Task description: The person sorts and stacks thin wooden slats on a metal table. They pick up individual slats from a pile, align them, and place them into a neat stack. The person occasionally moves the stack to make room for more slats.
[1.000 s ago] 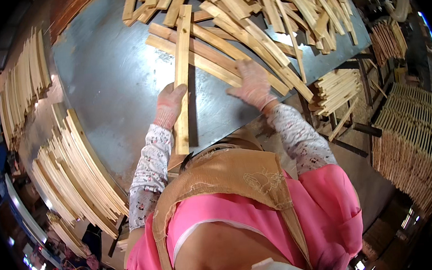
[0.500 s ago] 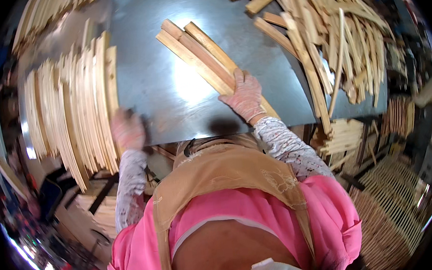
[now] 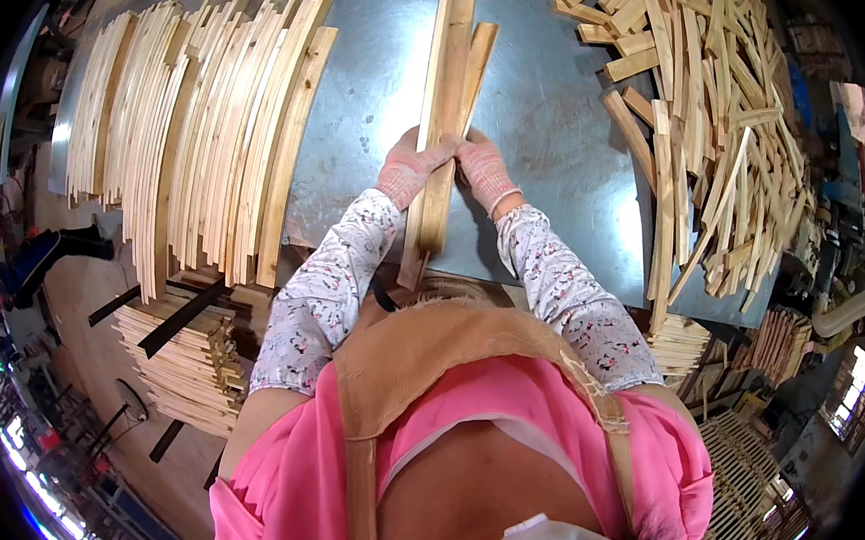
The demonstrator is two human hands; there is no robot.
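A few light wooden strips (image 3: 446, 73) lie together in both my gloved hands, over the near part of the metal table. My left hand (image 3: 410, 165) grips them from the left side, its thumb laid across the top. From the right, my right hand (image 3: 483, 169) closes round the same strips, and the two thumbs nearly meet. One strip splays a little to the right at the far end. The strips' near ends reach the table's front edge. The fingers under the wood are hidden.
Rows of wooden strips (image 3: 232, 133) stand side by side on the table's left. A loose, tangled heap of strips (image 3: 708, 120) covers its right side. The grey metal table (image 3: 540, 92) spans between them. Below at left sits a stack of boards (image 3: 183, 363).
My left hand has come from the row on the left to the held strips. The strips have turned from slanting to nearly straight ahead, and both hands now grip them.
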